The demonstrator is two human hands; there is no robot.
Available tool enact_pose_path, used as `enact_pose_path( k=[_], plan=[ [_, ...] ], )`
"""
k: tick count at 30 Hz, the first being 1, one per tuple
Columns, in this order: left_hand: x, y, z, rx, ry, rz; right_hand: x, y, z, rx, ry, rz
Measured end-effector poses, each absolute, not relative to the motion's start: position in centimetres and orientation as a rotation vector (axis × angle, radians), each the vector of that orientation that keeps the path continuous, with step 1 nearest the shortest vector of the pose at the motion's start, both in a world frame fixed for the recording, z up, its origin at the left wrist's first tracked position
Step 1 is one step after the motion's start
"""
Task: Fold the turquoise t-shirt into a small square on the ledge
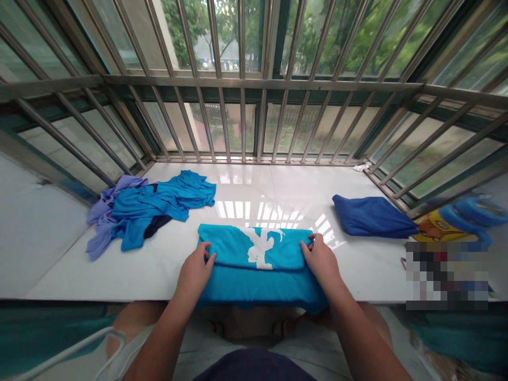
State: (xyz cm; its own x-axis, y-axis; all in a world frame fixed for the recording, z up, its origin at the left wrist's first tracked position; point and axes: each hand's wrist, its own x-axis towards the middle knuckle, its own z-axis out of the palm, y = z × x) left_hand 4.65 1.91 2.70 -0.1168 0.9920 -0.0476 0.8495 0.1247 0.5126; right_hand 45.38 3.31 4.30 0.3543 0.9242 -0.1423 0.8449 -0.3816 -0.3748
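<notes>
A turquoise shirt (254,264) with a white print lies partly folded at the front edge of the white ledge (254,196), its lower part hanging over the edge. My left hand (195,272) pinches the left end of the folded-over flap. My right hand (320,259) grips the right end of the same flap. Both hands rest on the cloth.
A loose heap of blue and lilac clothes (146,209) lies at the left. A folded dark blue garment (371,216) sits at the right. Metal window bars (242,121) close off the far side and both flanks. A blue and yellow item (460,219) is at the far right.
</notes>
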Motion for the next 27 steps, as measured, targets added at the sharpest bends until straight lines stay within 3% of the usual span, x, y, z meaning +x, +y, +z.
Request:
enact_pose_path(
  k=[4, 9, 12, 16, 20, 27],
  plan=[
    [4.9, 1.7, 2.9, 1.702, 1.932, 0.643, 45.4, 4.9, 4.1, -2.297, -1.510, 0.455],
    [4.1, 0.8, 2.2, 1.808, 1.906, 0.481, 45.4, 5.2, 3.9, -2.316, -1.548, 0.338],
    [3.7, 0.9, 2.2, 1.939, 1.953, 0.484, 44.9, 4.7, 4.1, -2.402, -1.657, 0.125],
    [5.4, 2.9, 2.7, 2.164, 1.974, 0.631, 41.8, 4.2, 4.3, -2.148, -1.783, -0.128],
    [8.4, 5.4, 1.9, 2.376, 1.778, 0.484, 37.8, 4.5, 3.1, -1.876, -2.219, 0.012],
    [5.9, 8.3, 0.6, 2.338, 1.923, 0.245, 41.4, 6.5, 2.0, -2.274, -2.134, 0.261]
  ],
)
